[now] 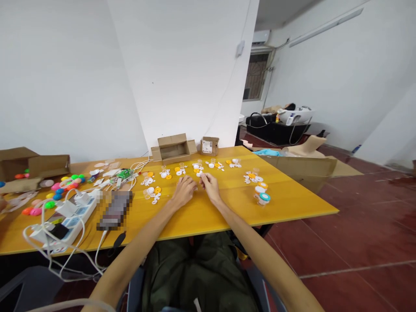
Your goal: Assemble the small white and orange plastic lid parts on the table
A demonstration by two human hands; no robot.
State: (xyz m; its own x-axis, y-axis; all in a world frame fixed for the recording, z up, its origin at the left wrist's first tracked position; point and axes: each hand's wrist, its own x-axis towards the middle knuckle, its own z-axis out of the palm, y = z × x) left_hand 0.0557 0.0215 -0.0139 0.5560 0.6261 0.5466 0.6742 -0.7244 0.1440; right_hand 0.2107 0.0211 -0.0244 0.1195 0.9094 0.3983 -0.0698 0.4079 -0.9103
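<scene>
My left hand point(184, 190) is over the middle of the yellow wooden table, palm down with its fingers curled. Something clear seems to show by its fingertips, too small to name. Close beside it, my right hand point(210, 185) pinches a small white plastic piece point(199, 174) between thumb and fingers. Just beyond the hands lies a cluster of small white discs and an orange disc point(196, 170). More such clusters, with clear little cups, are spread to both sides, one near an orange disc point(157, 190) on the left. To the right stand clear cups with a teal lid point(264, 197) and an orange lid point(263, 185).
A white power strip point(76, 221) with tangled cables and a phone point(115, 210) occupy the left. Colourful plastic balls point(60, 190) and an open carton point(35, 167) sit farther left. Two cardboard boxes, one small point(209, 146), stand by the wall. The table's edge point(292, 219) runs to the right.
</scene>
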